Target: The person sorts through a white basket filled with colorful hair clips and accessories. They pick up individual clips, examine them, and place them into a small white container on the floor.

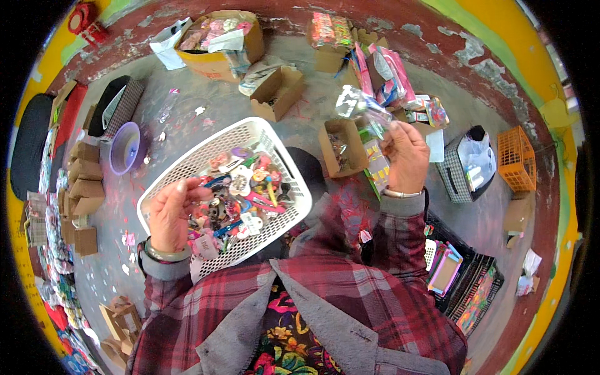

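A white plastic basket [284, 147] stands in front of me, heaped with small hair accessories [240, 194], several of them on cards. My left hand [172, 215] is over its left side, fingers curled together near a blue piece; whether that piece is in their grip or lies in the pile I cannot make out. Away to the right, my right hand [406, 156] pinches a clear plastic packet [375, 115]. The packet is blurred, so its contents are unclear. It hangs above an open cardboard box [325, 147] with small items inside.
Another cardboard box [292, 87] and a large filled carton [256, 40] stand farther off. At left are a purple basin [114, 153] and stacked small boxes [86, 187]. To the right sit a checkered bin [454, 178], an orange crate [517, 156] and a black crate [487, 281].
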The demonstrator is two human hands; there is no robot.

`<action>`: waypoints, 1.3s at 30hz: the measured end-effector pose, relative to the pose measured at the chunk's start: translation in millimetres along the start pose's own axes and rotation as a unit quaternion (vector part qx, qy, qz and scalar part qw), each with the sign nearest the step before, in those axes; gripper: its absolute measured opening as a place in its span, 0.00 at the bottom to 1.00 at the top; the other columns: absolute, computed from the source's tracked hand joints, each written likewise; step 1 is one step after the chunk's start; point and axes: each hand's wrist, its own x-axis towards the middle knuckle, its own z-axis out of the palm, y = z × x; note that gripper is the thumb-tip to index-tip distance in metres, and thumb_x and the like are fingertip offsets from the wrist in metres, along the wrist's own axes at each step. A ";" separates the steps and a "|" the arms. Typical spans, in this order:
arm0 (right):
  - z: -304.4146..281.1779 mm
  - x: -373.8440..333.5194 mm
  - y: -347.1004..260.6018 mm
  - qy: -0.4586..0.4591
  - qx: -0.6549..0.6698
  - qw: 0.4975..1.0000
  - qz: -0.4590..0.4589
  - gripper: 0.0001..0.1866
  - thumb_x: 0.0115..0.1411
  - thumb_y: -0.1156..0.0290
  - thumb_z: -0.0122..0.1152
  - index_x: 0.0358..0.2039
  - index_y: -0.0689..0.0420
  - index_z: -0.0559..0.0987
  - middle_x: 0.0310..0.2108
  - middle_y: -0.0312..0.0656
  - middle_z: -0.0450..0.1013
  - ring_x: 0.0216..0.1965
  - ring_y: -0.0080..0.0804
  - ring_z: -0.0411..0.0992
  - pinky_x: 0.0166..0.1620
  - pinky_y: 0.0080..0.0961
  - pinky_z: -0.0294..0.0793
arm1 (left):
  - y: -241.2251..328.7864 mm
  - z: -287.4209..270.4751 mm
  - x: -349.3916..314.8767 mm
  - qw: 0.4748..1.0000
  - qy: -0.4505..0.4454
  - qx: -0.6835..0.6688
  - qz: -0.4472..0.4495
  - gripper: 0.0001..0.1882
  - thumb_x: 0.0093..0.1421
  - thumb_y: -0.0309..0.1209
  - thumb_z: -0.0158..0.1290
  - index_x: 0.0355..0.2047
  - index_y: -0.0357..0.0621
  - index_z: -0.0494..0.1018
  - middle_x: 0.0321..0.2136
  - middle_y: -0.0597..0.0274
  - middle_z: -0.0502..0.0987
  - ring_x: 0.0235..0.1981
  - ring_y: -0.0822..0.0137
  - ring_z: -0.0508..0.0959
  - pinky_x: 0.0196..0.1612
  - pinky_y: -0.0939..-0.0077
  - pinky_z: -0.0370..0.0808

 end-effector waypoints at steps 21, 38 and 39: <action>-96.2 60.7 190.8 0.027 -0.105 0.951 0.290 0.12 0.54 0.74 0.53 0.40 0.63 0.71 0.29 0.45 0.73 0.24 0.32 0.73 0.21 0.21 0.69 | -10.1 14.5 18.2 0.999 -0.012 0.019 0.039 0.14 0.63 0.34 0.43 0.36 0.34 0.72 0.27 0.55 0.77 0.24 0.71 0.76 0.24 0.83 0.71; 124.8 -40.9 -55.9 -0.108 -0.102 0.952 -0.269 0.08 0.59 0.74 0.51 0.34 0.64 0.75 0.27 0.40 0.74 0.30 0.23 0.70 0.36 0.19 0.69 | 7.9 -12.2 6.6 0.914 0.212 -0.274 0.212 0.20 0.64 0.40 0.36 0.42 0.35 0.68 0.35 0.58 0.73 0.39 0.68 0.71 0.32 0.78 0.66; 135.0 -51.0 -53.4 -0.138 -0.122 0.948 -0.258 0.07 0.59 0.74 0.51 0.34 0.64 0.75 0.27 0.40 0.73 0.29 0.23 0.70 0.36 0.19 0.69 | 8.2 -18.2 7.0 0.911 0.199 -0.304 0.195 0.20 0.64 0.40 0.36 0.42 0.35 0.68 0.35 0.58 0.73 0.39 0.67 0.71 0.32 0.78 0.66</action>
